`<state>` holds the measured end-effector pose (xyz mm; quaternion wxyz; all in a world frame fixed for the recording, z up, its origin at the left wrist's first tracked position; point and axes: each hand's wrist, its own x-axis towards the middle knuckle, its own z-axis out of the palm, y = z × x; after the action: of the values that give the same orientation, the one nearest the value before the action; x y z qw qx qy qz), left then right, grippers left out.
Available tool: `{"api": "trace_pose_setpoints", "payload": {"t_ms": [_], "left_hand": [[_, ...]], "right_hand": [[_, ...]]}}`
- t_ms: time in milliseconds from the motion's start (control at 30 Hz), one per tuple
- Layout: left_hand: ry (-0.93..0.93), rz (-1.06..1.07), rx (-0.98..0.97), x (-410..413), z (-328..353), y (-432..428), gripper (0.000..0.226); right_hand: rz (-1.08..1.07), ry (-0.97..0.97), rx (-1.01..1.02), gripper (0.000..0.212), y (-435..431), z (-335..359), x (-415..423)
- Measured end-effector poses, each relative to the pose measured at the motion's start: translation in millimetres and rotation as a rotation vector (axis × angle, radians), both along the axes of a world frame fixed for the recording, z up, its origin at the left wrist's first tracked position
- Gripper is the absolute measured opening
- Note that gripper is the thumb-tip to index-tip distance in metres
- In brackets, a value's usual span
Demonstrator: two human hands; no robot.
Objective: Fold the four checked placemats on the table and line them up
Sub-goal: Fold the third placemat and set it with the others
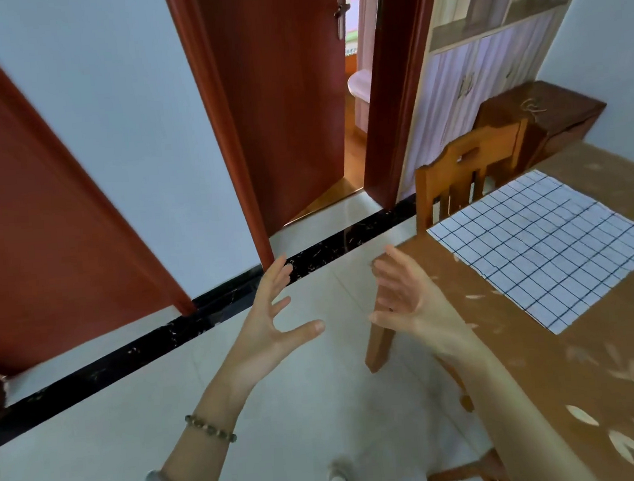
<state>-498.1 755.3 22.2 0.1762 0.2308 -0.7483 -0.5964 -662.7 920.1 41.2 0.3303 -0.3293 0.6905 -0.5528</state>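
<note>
One white placemat (546, 247) with a dark blue check lies flat and unfolded on the brown table (606, 368) at the right. No other placemat is in view. My left hand (272, 321) is raised over the floor with fingers spread and holds nothing. My right hand (404, 294) is up beside it, palm facing left, fingers spread and empty, just left of the table's near corner. Neither hand touches the placemat.
A wooden chair (466, 173) stands at the table's far end, and another chair's frame (470, 472) pokes out below the table edge. Red-brown doors (276, 102) and a white wall fill the left. A dark wooden cabinet (542, 113) sits behind the table.
</note>
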Motion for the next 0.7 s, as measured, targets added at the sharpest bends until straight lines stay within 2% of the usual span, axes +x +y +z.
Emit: {"api": "trace_pose_setpoints", "payload": {"t_ms": [300,700], "left_hand": [[0.061,-0.038,0.076,-97,-3,-123,0.096],[0.075,-0.370,0.003,-271,11,-326,0.094]], "right_hand": [[-0.120,0.015,0.004,0.087,-104,-2,-87],[-0.429,-0.008,-0.063,0.088,-266,-3,-202]]}}
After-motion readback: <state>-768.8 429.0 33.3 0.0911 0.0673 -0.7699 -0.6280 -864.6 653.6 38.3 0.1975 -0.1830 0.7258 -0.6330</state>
